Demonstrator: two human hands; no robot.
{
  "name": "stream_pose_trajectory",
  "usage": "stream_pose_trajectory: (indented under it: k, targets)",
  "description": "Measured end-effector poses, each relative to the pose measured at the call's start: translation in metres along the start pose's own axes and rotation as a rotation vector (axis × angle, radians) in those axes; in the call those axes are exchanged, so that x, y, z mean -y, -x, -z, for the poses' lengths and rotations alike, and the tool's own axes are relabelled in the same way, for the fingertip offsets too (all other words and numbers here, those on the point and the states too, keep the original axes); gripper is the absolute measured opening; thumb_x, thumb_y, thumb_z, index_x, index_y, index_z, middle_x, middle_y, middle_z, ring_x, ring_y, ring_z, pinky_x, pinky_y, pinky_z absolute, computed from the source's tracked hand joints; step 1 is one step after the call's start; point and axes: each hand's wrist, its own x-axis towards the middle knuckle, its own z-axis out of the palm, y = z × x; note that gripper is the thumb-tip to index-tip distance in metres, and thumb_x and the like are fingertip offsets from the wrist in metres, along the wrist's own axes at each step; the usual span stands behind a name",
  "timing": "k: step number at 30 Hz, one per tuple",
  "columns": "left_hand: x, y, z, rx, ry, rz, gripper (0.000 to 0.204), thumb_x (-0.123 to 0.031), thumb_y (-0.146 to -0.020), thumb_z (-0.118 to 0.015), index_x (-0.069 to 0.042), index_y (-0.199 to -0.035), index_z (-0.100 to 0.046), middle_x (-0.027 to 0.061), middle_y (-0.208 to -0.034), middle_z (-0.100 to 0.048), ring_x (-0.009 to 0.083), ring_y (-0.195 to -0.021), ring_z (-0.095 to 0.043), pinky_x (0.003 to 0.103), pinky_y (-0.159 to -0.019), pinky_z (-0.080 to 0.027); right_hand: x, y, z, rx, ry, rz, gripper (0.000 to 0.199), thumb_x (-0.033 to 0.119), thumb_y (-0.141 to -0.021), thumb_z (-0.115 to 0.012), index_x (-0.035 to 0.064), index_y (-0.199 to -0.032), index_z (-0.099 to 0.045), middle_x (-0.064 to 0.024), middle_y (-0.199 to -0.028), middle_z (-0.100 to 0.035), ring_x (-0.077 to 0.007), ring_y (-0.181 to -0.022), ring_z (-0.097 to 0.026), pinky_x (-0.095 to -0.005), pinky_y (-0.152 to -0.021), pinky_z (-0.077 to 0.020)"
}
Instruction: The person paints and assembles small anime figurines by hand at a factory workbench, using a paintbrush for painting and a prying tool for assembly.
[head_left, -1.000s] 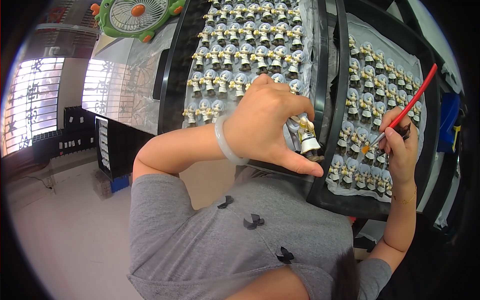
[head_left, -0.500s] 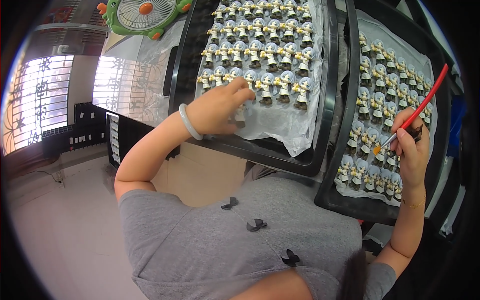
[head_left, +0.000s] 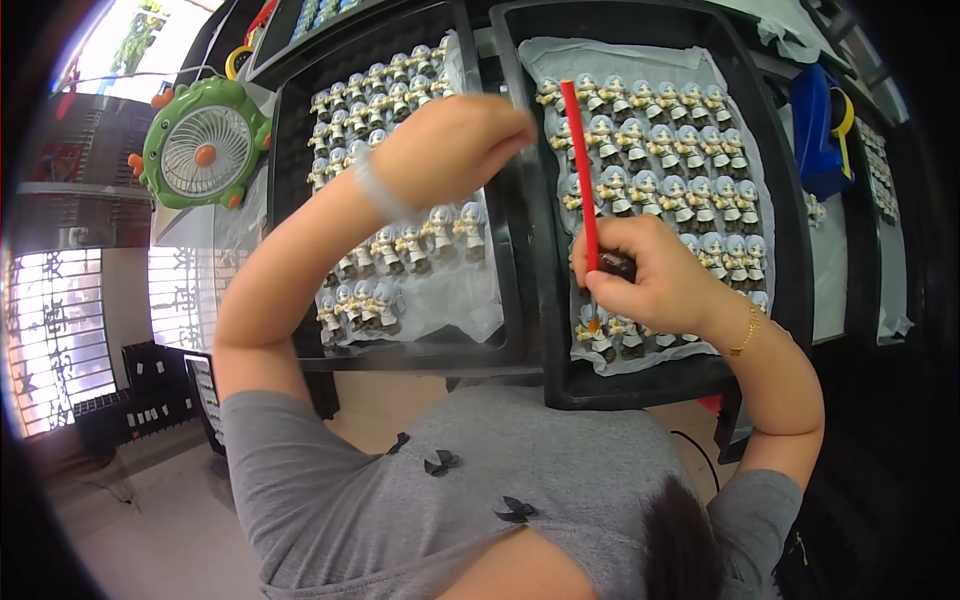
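My right hand [head_left: 655,270] grips a paintbrush with a red handle [head_left: 576,150], and a dark rounded object [head_left: 617,264] shows within its curled fingers. The orange bristles [head_left: 594,326] reach down to a small figurine [head_left: 596,345] in the front row of the right tray [head_left: 560,385]; contact cannot be made out. My left hand [head_left: 450,150], smeared by motion, hovers over the left tray [head_left: 420,356] with its fingers toward the right tray. Whether it holds anything cannot be seen. Both trays carry rows of pale-haired figurines in white on thin white sheeting.
A green fan [head_left: 205,155] shaped like an animal stands left of the trays. Beyond the right tray are a blue container [head_left: 822,135] and a yellow tape roll [head_left: 845,120]. Another tray of figurines [head_left: 876,170] lies at far right.
My left hand has left the front rows of the left tray and moved toward the right tray. The brush has swung more upright, its tip now at the right tray's front-left corner. The view has shifted right.
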Motion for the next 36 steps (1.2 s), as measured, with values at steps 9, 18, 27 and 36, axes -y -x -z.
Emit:
stream_pose_trajectory:
  k: [9,18,27,36]
  targets:
    - [0.080,-0.167,-0.086,0.603,-0.254,0.477,0.030,-0.018,-0.071,-0.056,-0.003,-0.096,-0.061,0.0179,-0.093,-0.062,0.0313,-0.089,-0.059,0.037,-0.076,-0.047,-0.013,-0.005,0.016,-0.014,0.091,0.028,0.005,0.006,-0.069,-0.050,0.0015,-0.070,-0.050,-0.0002,-0.063,-0.048,-0.0057,-0.055,-0.041,-0.0221,-0.051,-0.0349]
    - [0.045,-0.078,-0.037,-0.377,0.064,0.086,0.031,-0.008,-0.083,-0.050,-0.007,-0.115,-0.047,0.0097,-0.097,-0.049,0.0240,-0.080,-0.058,0.031,-0.073,-0.047,0.000,0.000,0.017,-0.104,-0.035,0.079,0.006,0.008,-0.072,-0.050,0.0022,-0.069,-0.050,0.0008,-0.056,-0.047,-0.0059,-0.050,-0.042,-0.0222,-0.047,-0.0350]
    - [-0.040,0.056,0.005,-0.035,1.609,0.438,0.079,-0.012,-0.056,-0.060,-0.002,-0.128,-0.029,0.0181,-0.123,-0.041,0.0158,-0.089,-0.048,0.023,-0.077,-0.037,0.015,0.005,0.018,-0.222,-0.220,0.005,0.003,0.004,-0.073,-0.048,0.0024,-0.075,-0.050,0.0012,-0.066,-0.046,-0.0035,-0.054,-0.043,-0.0182,-0.049,-0.0357]
    - [-0.049,0.073,-0.018,-0.094,1.697,0.024,0.079,0.016,-0.050,-0.050,-0.017,-0.118,-0.027,0.0185,-0.122,-0.037,0.0342,-0.124,-0.034,0.038,-0.104,-0.028,0.010,0.000,0.012,-0.240,-0.131,-0.056,0.008,0.010,-0.073,-0.049,0.0024,-0.077,-0.050,-0.0003,-0.068,-0.048,-0.0050,-0.053,-0.045,-0.0177,-0.049,-0.0375]
